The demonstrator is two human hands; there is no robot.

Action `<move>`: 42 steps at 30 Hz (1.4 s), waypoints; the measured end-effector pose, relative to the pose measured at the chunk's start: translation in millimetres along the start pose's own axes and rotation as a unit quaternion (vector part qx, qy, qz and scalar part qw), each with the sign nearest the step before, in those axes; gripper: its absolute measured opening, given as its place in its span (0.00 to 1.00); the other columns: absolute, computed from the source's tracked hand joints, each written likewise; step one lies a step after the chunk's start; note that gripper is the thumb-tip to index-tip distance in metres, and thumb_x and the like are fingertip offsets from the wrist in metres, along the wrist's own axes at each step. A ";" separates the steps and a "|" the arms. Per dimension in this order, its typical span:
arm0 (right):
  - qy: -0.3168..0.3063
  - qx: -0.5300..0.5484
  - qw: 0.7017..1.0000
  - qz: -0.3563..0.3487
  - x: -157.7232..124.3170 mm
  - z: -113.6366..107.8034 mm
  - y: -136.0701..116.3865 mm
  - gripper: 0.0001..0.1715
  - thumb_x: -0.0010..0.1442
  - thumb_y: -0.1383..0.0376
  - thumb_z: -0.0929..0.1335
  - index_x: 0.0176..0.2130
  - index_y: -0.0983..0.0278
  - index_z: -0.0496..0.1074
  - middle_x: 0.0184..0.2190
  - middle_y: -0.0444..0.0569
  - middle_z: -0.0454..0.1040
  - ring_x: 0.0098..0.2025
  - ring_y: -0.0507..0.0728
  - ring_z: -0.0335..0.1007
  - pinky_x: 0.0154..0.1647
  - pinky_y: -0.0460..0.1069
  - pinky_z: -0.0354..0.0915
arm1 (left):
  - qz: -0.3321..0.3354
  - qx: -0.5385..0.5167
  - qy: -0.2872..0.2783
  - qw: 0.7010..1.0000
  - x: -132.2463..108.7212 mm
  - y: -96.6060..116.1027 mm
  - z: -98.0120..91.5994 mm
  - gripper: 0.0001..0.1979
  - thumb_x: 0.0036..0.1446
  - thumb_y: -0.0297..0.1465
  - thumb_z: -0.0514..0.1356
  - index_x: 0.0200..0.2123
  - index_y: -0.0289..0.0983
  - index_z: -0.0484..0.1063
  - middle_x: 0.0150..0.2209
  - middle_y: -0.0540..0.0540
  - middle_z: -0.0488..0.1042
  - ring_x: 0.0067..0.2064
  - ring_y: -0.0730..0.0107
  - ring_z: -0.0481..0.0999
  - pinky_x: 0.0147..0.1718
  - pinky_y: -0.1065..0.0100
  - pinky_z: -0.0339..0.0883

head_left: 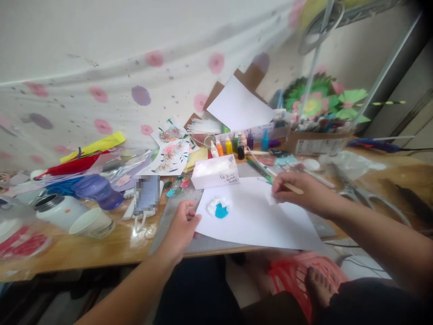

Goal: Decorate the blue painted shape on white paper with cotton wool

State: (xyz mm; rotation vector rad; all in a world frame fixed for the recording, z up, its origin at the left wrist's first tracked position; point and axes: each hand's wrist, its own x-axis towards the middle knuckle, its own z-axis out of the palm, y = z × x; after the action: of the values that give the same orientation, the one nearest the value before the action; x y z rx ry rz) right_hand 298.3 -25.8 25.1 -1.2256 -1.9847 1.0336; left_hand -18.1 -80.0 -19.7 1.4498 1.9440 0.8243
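Note:
A large white sheet of paper (250, 225) lies in front of me on a grey mat (162, 225). On its left part is a ring of white, tissue-like lumps (212, 205) with a bright blue patch (222, 210) beside it. My left hand (182, 225) is at the sheet's left edge, thumb and fingers closed on the paper. My right hand (291, 189), over the sheet's right side, grips a thin paintbrush (293, 188) with a pale wooden handle. A small white scrap (269, 197), perhaps tissue, shows under those fingers.
Behind the sheet stand an open white box (216, 174) and several paint bottles (241, 148). Scissors (361, 189) lie to the right. A paper cup (91, 223), a white flask (62, 212) and a phone-like object (146, 194) are on the left. Flower pictures (171, 155) lie further back.

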 end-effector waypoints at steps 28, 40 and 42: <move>-0.109 0.084 0.986 0.095 50.0 65.3 -11.9 0.07 0.54 0.62 0.64 0.29 0.62 0.68 0.17 0.39 0.63 0.19 0.48 0.56 0.18 0.44 0.54 | 0.303 0.089 -0.510 0.800 76.4 61.6 -5.4 0.01 0.51 0.27 0.59 0.30 0.36 0.70 0.27 0.53 0.69 0.28 0.81 0.66 0.28 0.78 0.59; -0.078 0.172 0.975 0.116 59.2 80.9 -6.6 0.05 0.51 0.66 0.66 0.26 0.63 0.63 0.16 0.38 0.64 0.20 0.48 0.59 0.20 0.42 0.56 | 0.321 0.122 -0.359 0.868 63.7 58.1 8.5 0.03 0.48 0.29 0.60 0.27 0.42 0.74 0.34 0.51 0.63 0.35 0.77 0.65 0.34 0.75 0.60; -0.065 0.190 0.972 0.124 60.1 81.1 -5.9 0.05 0.51 0.66 0.66 0.26 0.63 0.64 0.16 0.38 0.65 0.21 0.48 0.61 0.21 0.43 0.58 | 0.310 0.118 -0.334 0.882 64.9 57.4 13.5 0.02 0.48 0.29 0.60 0.27 0.41 0.73 0.33 0.51 0.63 0.34 0.77 0.65 0.34 0.74 0.60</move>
State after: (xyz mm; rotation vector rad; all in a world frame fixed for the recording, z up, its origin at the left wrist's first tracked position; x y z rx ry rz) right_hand 207.1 2.1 -8.3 -1.2326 -1.6447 1.5711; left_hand 11.2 -2.8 9.8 2.1928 1.0811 0.2442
